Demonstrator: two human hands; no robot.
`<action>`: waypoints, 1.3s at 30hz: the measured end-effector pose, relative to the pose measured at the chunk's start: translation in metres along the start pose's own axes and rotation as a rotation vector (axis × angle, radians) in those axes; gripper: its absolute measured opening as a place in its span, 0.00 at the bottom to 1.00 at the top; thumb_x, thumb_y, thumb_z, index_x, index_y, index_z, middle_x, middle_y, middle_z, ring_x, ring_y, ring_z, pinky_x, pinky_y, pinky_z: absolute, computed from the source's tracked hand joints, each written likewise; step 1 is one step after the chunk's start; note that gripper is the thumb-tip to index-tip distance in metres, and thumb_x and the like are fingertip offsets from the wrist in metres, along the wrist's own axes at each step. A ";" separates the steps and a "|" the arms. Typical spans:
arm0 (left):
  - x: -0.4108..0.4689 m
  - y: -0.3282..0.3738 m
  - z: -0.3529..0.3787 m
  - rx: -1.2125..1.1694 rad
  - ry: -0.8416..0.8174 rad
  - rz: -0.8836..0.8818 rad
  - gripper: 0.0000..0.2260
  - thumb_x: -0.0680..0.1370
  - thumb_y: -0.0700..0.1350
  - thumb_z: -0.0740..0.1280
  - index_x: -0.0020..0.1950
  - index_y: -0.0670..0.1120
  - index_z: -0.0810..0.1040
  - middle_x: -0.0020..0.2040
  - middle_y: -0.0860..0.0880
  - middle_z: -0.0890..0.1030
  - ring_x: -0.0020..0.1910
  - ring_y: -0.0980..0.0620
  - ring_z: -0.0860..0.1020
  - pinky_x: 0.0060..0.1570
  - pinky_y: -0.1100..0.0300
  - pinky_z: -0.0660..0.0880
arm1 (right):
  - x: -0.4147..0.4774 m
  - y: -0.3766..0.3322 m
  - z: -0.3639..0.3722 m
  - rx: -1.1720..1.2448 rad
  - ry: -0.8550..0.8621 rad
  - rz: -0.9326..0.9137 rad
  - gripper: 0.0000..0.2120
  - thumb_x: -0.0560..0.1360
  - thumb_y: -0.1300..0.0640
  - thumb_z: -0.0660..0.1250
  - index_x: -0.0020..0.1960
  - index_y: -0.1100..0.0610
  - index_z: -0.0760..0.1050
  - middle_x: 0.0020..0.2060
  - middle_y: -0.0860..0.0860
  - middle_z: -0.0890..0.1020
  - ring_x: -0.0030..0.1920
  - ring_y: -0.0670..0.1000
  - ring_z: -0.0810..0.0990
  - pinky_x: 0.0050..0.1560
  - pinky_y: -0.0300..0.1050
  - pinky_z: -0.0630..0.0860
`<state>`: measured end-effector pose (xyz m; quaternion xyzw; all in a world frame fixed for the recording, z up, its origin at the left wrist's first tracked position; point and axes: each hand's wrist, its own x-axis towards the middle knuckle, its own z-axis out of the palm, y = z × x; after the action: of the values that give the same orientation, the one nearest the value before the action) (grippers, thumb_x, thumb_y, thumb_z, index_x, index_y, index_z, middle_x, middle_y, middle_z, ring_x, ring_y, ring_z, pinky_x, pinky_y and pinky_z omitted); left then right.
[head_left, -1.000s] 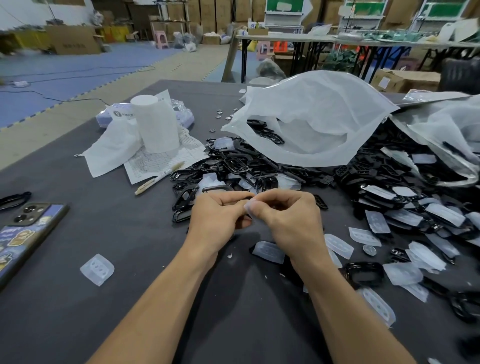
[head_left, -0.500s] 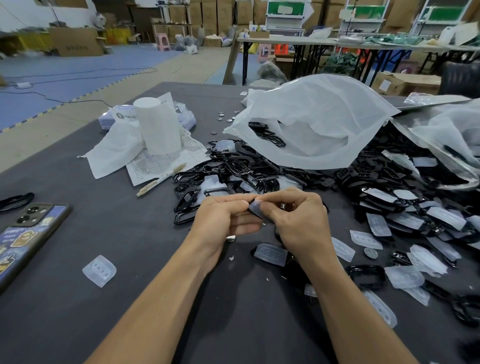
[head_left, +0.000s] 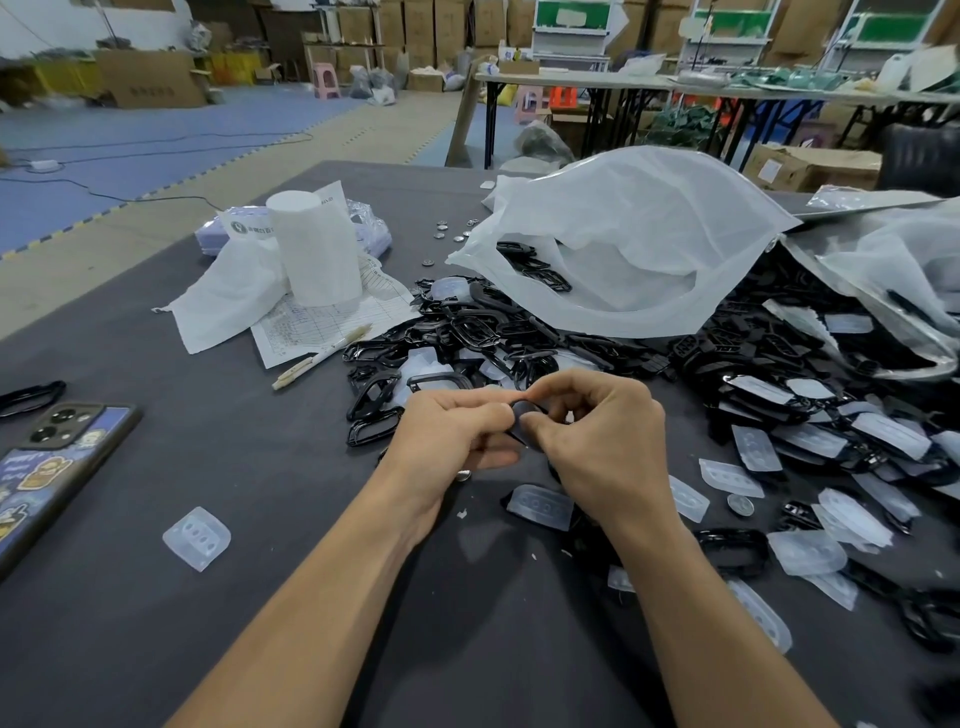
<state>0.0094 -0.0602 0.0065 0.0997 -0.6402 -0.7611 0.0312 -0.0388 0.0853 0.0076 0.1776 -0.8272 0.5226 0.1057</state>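
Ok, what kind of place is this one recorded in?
Probably a warehouse assembly or packing workshop: stacked cardboard boxes at the back, a heap of black plastic frames on the table, and the left hand and right hand pinching one black part.

Pale piece held a second ago replaced by black frame (head_left: 525, 409), pinched between left hand (head_left: 447, 436) and right hand (head_left: 602, 441), right hand's fingers arched higher with a gap beneath, small silver disc (head_left: 463, 474) newly uncovered on worktop (head_left: 260, 467) under left hand.
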 end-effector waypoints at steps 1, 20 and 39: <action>-0.001 0.000 0.001 0.014 0.003 0.011 0.14 0.79 0.34 0.69 0.46 0.51 0.90 0.43 0.47 0.88 0.37 0.56 0.84 0.41 0.63 0.82 | 0.000 0.000 0.000 -0.019 0.005 -0.006 0.08 0.67 0.58 0.81 0.39 0.47 0.84 0.29 0.46 0.80 0.27 0.42 0.73 0.30 0.30 0.67; 0.000 0.005 -0.005 -0.038 0.114 0.028 0.18 0.75 0.25 0.64 0.52 0.43 0.87 0.48 0.42 0.88 0.47 0.47 0.87 0.41 0.63 0.82 | 0.005 0.005 -0.005 0.230 -0.086 0.197 0.10 0.73 0.60 0.75 0.38 0.46 0.85 0.26 0.46 0.82 0.25 0.44 0.76 0.31 0.40 0.72; 0.000 0.004 -0.001 0.022 0.212 0.014 0.08 0.76 0.32 0.71 0.42 0.42 0.86 0.37 0.43 0.87 0.35 0.49 0.87 0.34 0.62 0.81 | 0.002 0.003 0.001 0.278 -0.089 0.205 0.07 0.67 0.52 0.74 0.43 0.43 0.85 0.33 0.48 0.86 0.32 0.45 0.82 0.38 0.47 0.78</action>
<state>0.0093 -0.0621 0.0104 0.1754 -0.6422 -0.7390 0.1032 -0.0422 0.0856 0.0056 0.1283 -0.7646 0.6315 -0.0106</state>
